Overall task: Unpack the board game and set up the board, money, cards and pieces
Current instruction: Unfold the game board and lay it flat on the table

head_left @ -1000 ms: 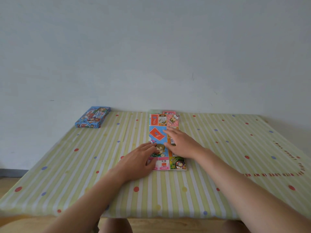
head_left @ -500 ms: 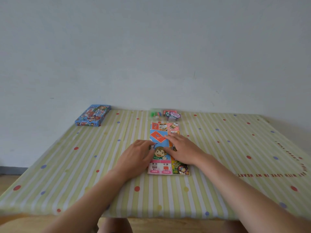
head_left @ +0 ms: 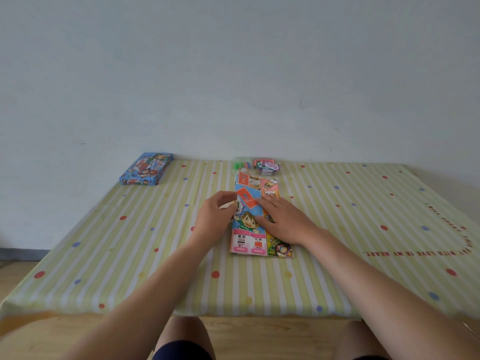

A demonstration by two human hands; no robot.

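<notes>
Blue-and-orange board (head_left: 248, 227), folded, lies on counter (head_left: 363, 229) under both hands. Left hand (head_left: 214, 216) fingers pinch its left edge; right hand (head_left: 283, 219) fingers straight, pressing flat. Risk: opening flap may sweep cards (head_left: 265, 166), pieces (head_left: 240, 166) just beyond fingertips, or tear.

Striped, dotted tablecloth (head_left: 130, 255) below a pale wall (head_left: 233, 74).

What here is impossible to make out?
All in the head view:
- Folded colourful paper game board: inner faces hidden by the fold, right side partly under the right hand.
- Left hand: how far its fingers reach under the board's edge is unclear.
- Small pile of pink and purple cards or notes: too small to tell apart.
- Small green pieces: blurred, uncountable.
- Blue cardboard game box: contents unseen.
</notes>
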